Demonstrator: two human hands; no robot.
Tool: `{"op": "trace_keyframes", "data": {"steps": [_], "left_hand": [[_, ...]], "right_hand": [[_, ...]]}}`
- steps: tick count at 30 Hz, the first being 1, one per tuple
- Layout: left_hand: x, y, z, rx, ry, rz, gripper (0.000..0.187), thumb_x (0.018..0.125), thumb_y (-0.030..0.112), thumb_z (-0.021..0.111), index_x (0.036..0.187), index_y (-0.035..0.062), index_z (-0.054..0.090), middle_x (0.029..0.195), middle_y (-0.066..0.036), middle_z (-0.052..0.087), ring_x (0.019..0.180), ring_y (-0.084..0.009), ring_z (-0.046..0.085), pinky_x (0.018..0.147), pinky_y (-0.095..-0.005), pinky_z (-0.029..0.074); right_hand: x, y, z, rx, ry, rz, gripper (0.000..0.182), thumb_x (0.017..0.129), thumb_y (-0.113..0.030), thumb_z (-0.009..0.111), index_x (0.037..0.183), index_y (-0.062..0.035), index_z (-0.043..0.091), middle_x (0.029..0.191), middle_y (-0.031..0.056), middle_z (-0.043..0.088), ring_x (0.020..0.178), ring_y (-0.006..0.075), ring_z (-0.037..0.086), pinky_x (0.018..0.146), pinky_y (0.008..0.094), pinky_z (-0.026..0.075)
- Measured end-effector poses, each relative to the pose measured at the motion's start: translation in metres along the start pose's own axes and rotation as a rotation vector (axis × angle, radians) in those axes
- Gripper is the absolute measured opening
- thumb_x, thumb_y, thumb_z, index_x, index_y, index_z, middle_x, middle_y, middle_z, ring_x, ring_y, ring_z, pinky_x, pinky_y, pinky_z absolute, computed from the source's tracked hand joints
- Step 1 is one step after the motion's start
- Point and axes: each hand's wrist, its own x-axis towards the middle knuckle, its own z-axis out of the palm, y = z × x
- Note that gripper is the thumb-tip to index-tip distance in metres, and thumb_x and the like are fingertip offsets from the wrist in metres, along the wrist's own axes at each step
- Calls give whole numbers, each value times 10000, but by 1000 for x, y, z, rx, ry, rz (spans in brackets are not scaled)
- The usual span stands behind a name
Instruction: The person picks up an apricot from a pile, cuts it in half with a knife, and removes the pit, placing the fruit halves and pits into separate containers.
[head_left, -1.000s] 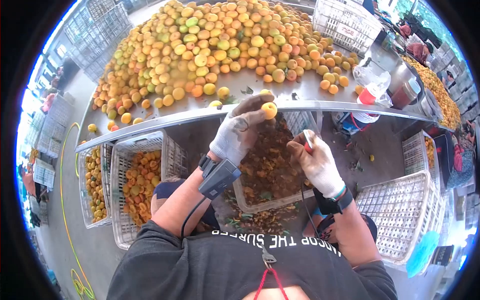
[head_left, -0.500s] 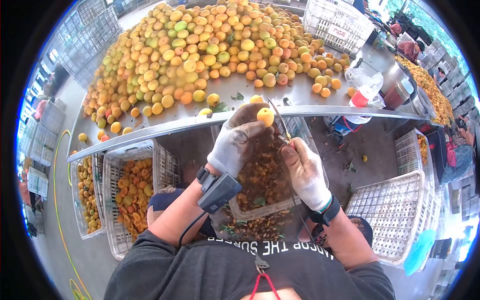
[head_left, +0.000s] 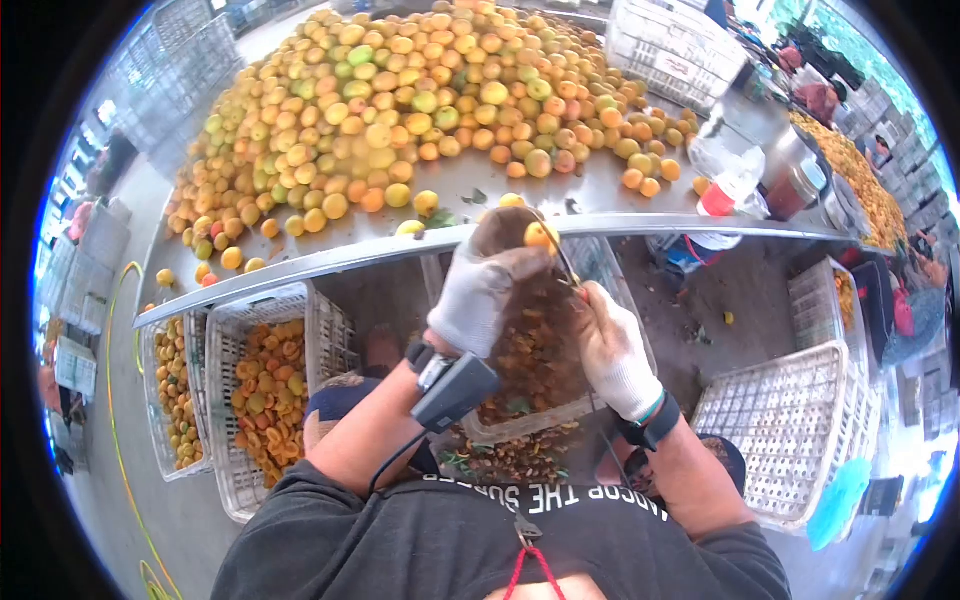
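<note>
My left hand, in a white glove with dark-stained fingers, holds a yellow-orange fruit just past the table's edge. In my gloved right hand is a thin knife, its blade crossing the right side of the fruit. Below both hands stands a crate of cut, brownish orange pieces. A large heap of yellow, orange and greenish fruit covers much of the metal table in front of me.
Crates of fruit stand at the left, an upturned-looking white crate at the right. A white crate, a red-and-white container and a jar are on the table. People sit far right.
The fruit has moved slightly right and down with my left hand turning. The knife blade now lies against it, where before there was a small gap.
</note>
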Motion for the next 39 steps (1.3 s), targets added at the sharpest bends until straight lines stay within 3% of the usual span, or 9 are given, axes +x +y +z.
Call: {"op": "trace_keyframes", "data": {"steps": [4,10,16,18,21,29,33,36,39], "left_hand": [[4,-4,-10,-24,-22,-53,362,812,-24,654,1155,52,566,1009,-49,602,960,-153,588,880,-284,473],[-5,-5,-8,17,4,148,357,828,-57,627,1165,35,555,1004,-11,585,932,-106,566,831,-243,476],[-51,36,5,-2,44,240,409,867,-34,607,1259,19,505,1023,-29,565,918,-100,554,830,-237,472],[-72,58,8,39,5,270,409,876,-4,615,1268,12,500,1041,-36,570,936,-101,559,834,-235,462],[-91,77,17,34,63,383,406,900,72,639,1279,28,500,1028,-27,590,982,-103,573,830,-250,461],[-130,90,60,-234,161,411,236,1017,208,527,1204,75,581,845,88,524,718,-18,411,643,-177,344],[-150,98,81,-132,41,489,233,985,309,588,1040,83,572,770,21,545,723,-64,527,657,-219,422],[-155,96,87,-85,1,520,245,977,311,602,1044,76,576,766,22,545,730,-60,526,669,-214,423],[-157,95,94,-93,40,464,268,970,324,613,1018,62,580,795,27,546,742,-56,521,673,-216,426]], "right_hand": [[-5,26,12,489,-88,119,355,1002,-130,440,1287,57,538,1145,78,622,1041,167,570,910,265,447],[4,-14,13,73,-93,62,276,1043,-205,406,1044,28,554,691,48,483,636,122,417,558,325,355],[1,-53,43,109,1,-335,266,1040,-199,409,978,25,538,676,50,448,620,124,409,546,319,339],[-2,-112,48,-498,-157,-28,270,962,-290,519,959,-22,557,856,171,675,723,346,653,650,399,509],[-16,-122,40,-60,-117,-212,258,1038,-195,409,954,18,529,691,60,459,635,111,422,560,308,352],[-31,-155,39,270,-112,-242,312,1063,-249,378,944,4,516,743,10,480,681,92,433,615,267,382],[-34,-155,33,464,-55,-329,341,1068,-265,366,1014,27,533,805,30,530,739,99,470,659,258,399],[-37,-153,33,-135,154,-481,354,1070,-269,362,1052,39,535,805,54,541,746,112,486,656,267,399],[-51,-176,24,15,137,-405,356,1070,-264,359,1038,45,532,776,63,533,723,128,485,645,278,400]]}}
